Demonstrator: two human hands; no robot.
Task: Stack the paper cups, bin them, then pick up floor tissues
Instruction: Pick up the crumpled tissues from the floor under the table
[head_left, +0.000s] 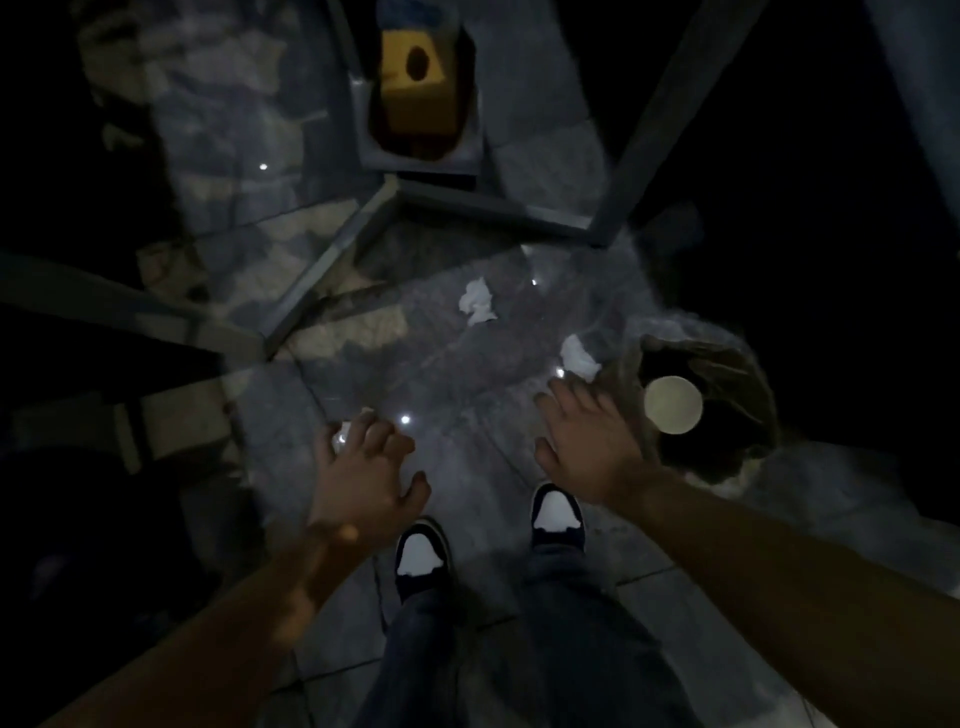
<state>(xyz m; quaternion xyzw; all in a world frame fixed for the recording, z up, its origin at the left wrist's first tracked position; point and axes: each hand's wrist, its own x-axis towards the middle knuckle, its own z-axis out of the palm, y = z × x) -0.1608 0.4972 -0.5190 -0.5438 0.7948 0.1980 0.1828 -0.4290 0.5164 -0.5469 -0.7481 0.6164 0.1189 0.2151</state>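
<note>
Nearest, at six o'clock, two dark sneakers with pale toes (423, 556) stand on the grey stone floor (291, 405). Just above, the left hand (363, 478) curls its fingers around what looks like a crumpled tissue (343, 434), a white scrap showing at the knuckles, so collecting seems under way. At three o'clock the right hand (582, 441) is spread flat and empty, fingers aimed at a second tissue (579, 358) just beyond them, probably the next pickup. Beside it the lined bin (748, 384) already holds the paper cups (672, 405), rim up. A third tissue (475, 301) lies further toward twelve, before a metal frame (498, 208); a yellow box (413, 83) sits farthest.
</note>
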